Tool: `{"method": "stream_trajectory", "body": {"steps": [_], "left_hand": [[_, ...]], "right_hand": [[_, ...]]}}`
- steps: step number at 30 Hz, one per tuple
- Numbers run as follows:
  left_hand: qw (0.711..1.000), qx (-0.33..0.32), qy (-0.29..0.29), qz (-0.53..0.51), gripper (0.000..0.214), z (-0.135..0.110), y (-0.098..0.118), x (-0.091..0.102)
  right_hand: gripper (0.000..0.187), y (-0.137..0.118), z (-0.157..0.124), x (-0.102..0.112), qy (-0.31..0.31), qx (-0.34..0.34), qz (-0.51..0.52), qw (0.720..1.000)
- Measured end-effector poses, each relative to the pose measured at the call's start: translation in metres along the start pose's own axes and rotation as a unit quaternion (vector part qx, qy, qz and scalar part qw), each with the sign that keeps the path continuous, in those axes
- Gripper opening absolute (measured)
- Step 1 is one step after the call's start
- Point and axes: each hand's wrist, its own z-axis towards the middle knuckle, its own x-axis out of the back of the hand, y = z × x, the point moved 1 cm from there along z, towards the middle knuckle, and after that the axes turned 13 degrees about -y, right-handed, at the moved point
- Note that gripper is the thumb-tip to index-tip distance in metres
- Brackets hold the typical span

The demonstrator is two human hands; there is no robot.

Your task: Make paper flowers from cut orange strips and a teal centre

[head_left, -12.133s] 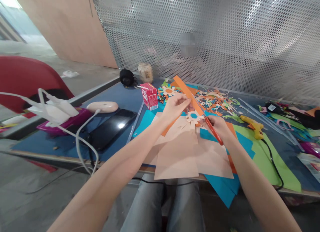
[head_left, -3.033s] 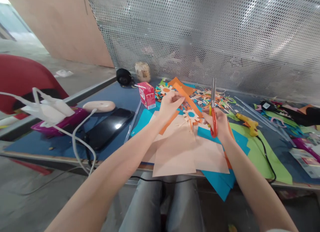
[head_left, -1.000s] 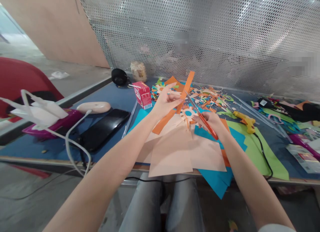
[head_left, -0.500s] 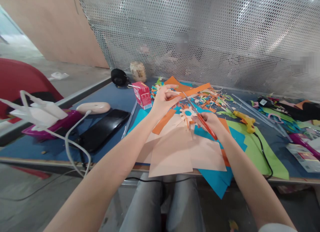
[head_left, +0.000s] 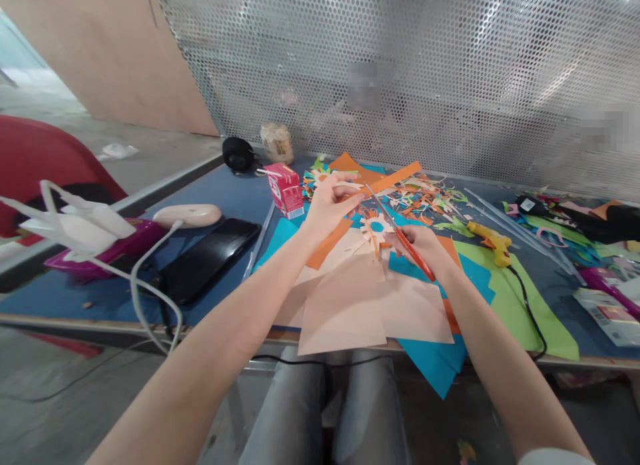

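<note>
My left hand (head_left: 330, 197) pinches the near end of an orange paper strip (head_left: 397, 177), which slants up to the right. In my right hand (head_left: 417, 245) is a pair of scissors (head_left: 417, 257) with red handles, its blades pointing up and left to the strip near my left fingertips. Beneath the blades lies a peach paper flower (head_left: 375, 228) with a round hole that shows blue. Another orange strip (head_left: 327, 245) rests on the sheets below my left wrist. Peach paper sheets (head_left: 345, 311) and blue paper (head_left: 435, 365) spread toward the table's front edge.
Paper scraps (head_left: 425, 195) are heaped behind my hands. A yellow glue gun (head_left: 493, 241) lies on green paper (head_left: 540, 305) at right. To the left are a pink drink carton (head_left: 285, 190), a black phone (head_left: 213, 259) and a purple holder (head_left: 115, 251) with white cables. A perforated metal panel (head_left: 310, 58) stands behind.
Very little differs. The orange strip's far end has dipped slightly, while both hands and the scissors stay almost in place.
</note>
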Motion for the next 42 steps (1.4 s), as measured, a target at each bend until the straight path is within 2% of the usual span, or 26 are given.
{"method": "stream_trajectory", "body": {"steps": [18,25,27,30,32,34,36,38,40,42], "left_hand": [[1.0,-0.005,-0.015,-0.026,0.031,0.001,-0.003,0.001],[0.999,0.018,-0.017,0.03,0.022,0.001,0.001,0.002],[0.996,0.033,-0.045,0.066,0.019,0.001,-0.001,0.004],[0.972,0.074,-0.15,0.164,0.015,0.0,-0.007,0.006],[0.936,0.084,-0.225,0.258,0.015,-0.002,-0.012,0.006],[0.895,0.066,-0.273,0.346,0.013,-0.004,-0.016,0.005],[0.866,0.033,-0.282,0.412,0.015,-0.006,-0.017,0.003],[0.855,0.018,-0.251,0.454,0.024,-0.008,-0.018,0.0],[0.847,0.039,-0.225,0.481,0.04,-0.009,-0.02,-0.003],[0.836,0.076,-0.23,0.493,0.055,-0.01,-0.023,-0.008]], "right_hand": [[0.046,-0.007,-0.004,0.001,0.047,0.0,-0.074,0.996],[0.048,-0.016,-0.009,0.005,0.046,-0.03,-0.088,0.995],[0.049,-0.017,-0.009,0.008,0.055,-0.05,-0.1,0.992],[0.049,-0.016,-0.009,0.015,0.08,-0.077,-0.135,0.985],[0.048,-0.015,-0.008,0.02,0.094,-0.097,-0.15,0.979],[0.048,-0.014,-0.01,0.023,0.103,-0.128,-0.164,0.973],[0.049,-0.015,-0.012,0.027,0.115,-0.178,-0.191,0.958],[0.051,-0.014,-0.014,0.029,0.127,-0.232,-0.225,0.938],[0.053,-0.011,-0.015,0.032,0.128,-0.277,-0.245,0.92],[0.053,-0.006,-0.015,0.035,0.117,-0.308,-0.249,0.91]]}}
